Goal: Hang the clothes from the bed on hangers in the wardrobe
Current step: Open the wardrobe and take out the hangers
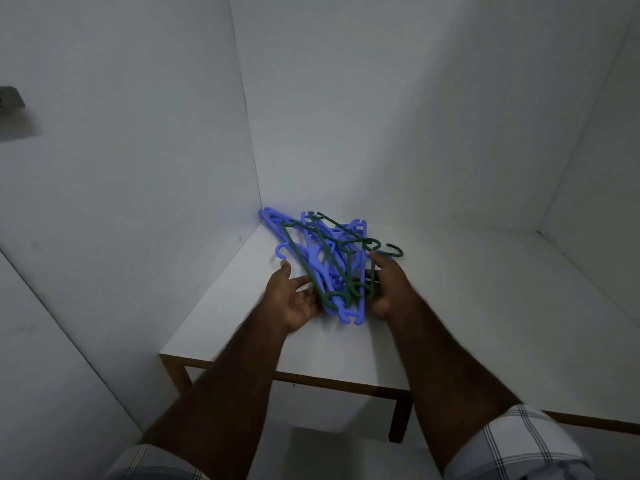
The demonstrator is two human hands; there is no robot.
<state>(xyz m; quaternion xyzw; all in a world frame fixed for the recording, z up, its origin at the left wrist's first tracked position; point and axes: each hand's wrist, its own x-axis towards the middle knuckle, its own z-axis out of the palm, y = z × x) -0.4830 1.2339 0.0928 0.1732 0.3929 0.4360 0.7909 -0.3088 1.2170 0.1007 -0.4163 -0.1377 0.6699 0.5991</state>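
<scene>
White laminate shelf (450, 289), wood-edged, is enclosed by plain white walls (138, 168) — tangled blue and green plastic hangers (325, 258) are grasped by the right hand (389, 289), cradled by the opened left hand (294, 299)

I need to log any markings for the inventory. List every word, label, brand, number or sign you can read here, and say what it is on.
None can be read.
Hangers: blue and green plastic, no lettering shows.
Shelf: plain white, no label.
Walls: plain white, no sign.
Sleeves: a check pattern only, no text.
Grey fitting at the left edge: too dim to tell whether it bears any marking.
</scene>
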